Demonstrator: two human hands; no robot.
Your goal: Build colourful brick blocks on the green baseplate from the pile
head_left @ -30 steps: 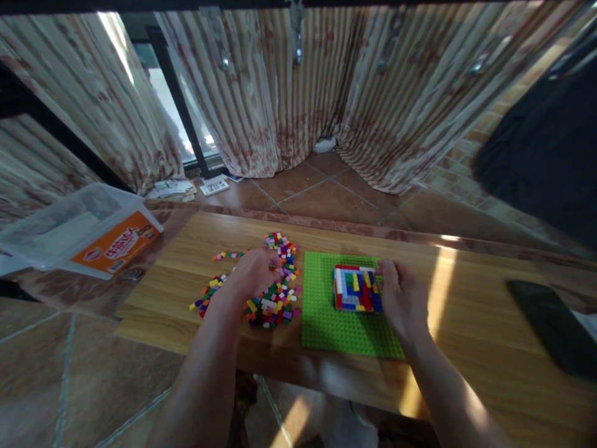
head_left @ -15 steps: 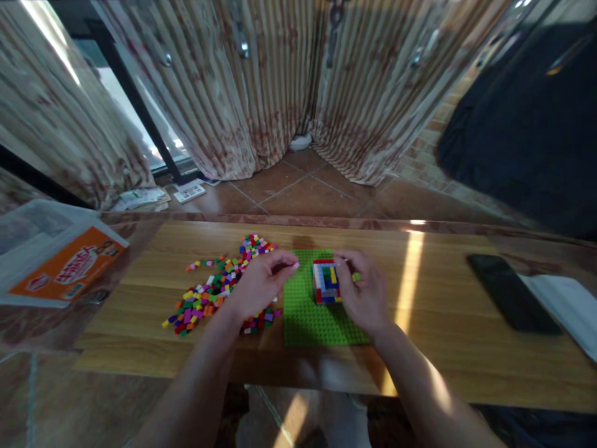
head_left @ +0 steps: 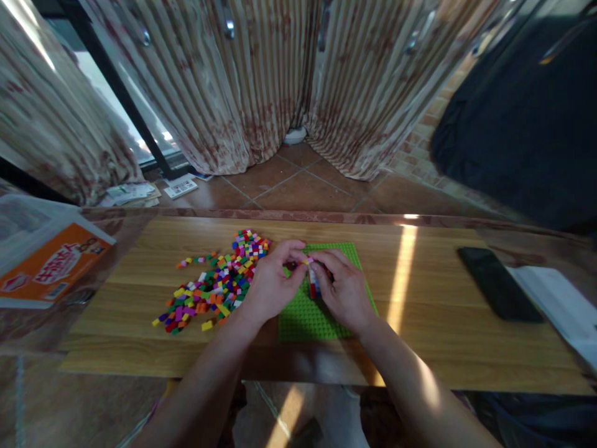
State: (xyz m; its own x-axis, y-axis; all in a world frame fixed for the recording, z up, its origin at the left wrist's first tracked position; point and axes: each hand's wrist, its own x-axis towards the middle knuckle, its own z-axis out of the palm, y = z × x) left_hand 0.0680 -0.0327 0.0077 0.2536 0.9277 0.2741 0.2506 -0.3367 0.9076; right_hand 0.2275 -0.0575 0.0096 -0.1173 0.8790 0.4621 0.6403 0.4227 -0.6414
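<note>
My left hand point(head_left: 278, 281) and my right hand point(head_left: 342, 287) meet over the far part of a green baseplate point(head_left: 305, 323). Their fingertips close together in a pinch around small toy bricks point(head_left: 310, 261), where bits of pink and yellow show. Which fingers hold which brick is hard to make out. Under my right fingers, a small brick structure point(head_left: 313, 288) with red, white and blue parts stands on the baseplate, mostly covered by that hand. Left of my left hand lies a loose pile of multicoloured bricks point(head_left: 228, 274).
The wooden table point(head_left: 429, 317) carries a dark phone point(head_left: 499, 283) and white paper point(head_left: 555, 298) at the right. A clear plastic box point(head_left: 41, 211) with an orange label stands at far left. Curtains point(head_left: 261, 93) hang beyond the table; a dark cloth-like mass point(head_left: 513, 124) is at the right.
My hands have come together; my left hand moved right with the pink brick, and my right hand shifted left, over the brick structure. The whole view has shifted slightly.
</note>
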